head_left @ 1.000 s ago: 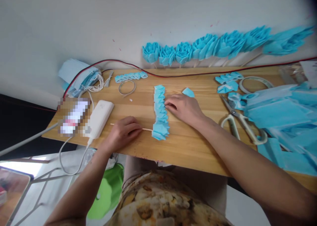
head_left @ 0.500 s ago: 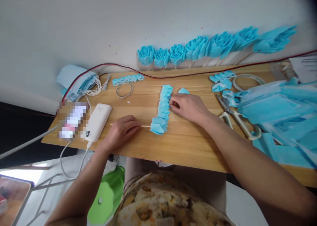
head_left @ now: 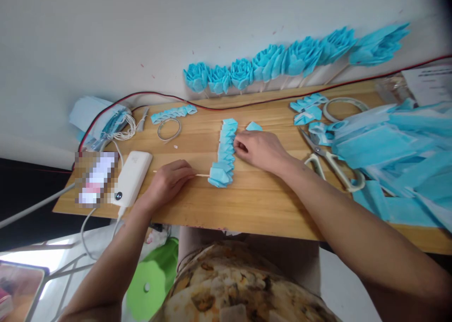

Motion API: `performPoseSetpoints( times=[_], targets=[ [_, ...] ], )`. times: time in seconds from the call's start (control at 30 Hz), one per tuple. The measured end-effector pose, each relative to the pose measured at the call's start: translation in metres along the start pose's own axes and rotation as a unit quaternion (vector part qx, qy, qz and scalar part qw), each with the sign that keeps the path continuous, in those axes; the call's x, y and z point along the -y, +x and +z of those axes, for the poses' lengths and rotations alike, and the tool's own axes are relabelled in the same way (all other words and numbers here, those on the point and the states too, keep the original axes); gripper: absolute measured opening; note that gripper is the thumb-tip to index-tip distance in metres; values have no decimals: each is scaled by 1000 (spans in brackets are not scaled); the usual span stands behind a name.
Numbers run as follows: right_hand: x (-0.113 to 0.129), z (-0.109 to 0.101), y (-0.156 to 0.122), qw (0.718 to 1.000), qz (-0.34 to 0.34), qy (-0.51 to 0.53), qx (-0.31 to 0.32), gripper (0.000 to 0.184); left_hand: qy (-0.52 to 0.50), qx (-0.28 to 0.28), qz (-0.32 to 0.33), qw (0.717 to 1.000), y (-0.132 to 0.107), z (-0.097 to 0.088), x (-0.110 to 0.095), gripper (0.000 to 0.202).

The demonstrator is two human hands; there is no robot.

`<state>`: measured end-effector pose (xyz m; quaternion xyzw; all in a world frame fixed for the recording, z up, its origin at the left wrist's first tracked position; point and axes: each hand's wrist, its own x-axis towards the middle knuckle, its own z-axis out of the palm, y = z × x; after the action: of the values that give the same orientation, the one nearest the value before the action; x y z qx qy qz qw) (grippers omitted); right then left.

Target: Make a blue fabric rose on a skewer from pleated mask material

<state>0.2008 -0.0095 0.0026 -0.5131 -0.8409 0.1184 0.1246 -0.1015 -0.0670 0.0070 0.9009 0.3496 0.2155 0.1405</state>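
My left hand (head_left: 173,180) is closed around a thin wooden stick (head_left: 202,175), whose tip sticks out past the wrist side. At the stick's right end sits a small rolled bundle of blue folded fabric (head_left: 221,174). From that bundle a strip of overlapping blue petals (head_left: 227,140) runs away from me across the table. Beside the strip's right edge lies my right hand (head_left: 259,150), fingers curled and touching the edge; whether they pinch it is hard to see. A loose blue petal (head_left: 254,126) lies just behind the right hand.
Scissors (head_left: 328,159) and a heap of blue fabric pieces (head_left: 391,148) lie at right, near a tape roll (head_left: 345,109). Blue flowers on sticks (head_left: 268,64) lean along the wall. A power bank (head_left: 134,176), a phone (head_left: 97,178) and another petal strip (head_left: 173,113) are at left.
The whole view has shifted slightly. The bundle on the stick looks a little more rolled up along the strip. Both hands keep nearly the same places.
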Motion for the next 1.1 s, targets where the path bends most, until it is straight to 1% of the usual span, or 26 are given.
performPoseSetpoints(
  times=[0.17,0.23,0.5,0.7,0.93,1.03,1.1],
  targets=[
    [-1,1,0,1000,-5,0,-1,12,7,39,-13,999,11,-4,6,25],
    [-2,1,0,1000,-9,-1,-2,13,8,46,-10,999,16,-4,9,26],
    [-1,-1,0,1000,-4,-4,6,14,-1,26,19,999,30,0,24,18],
    [0,-2,-1,1000,-1,-6,5,14,1,26,11,1000,30,0,24,20],
    [1,-3,-1,1000,-6,1,11,15,-13,9,3,1000,26,2,22,26],
    [-2,-5,-1,1000,-20,14,16,17,-19,16,-1,1000,25,1,20,27],
    [-6,-5,-1,999,-22,39,22,18,-17,25,0,1000,24,0,18,28]
  ],
)
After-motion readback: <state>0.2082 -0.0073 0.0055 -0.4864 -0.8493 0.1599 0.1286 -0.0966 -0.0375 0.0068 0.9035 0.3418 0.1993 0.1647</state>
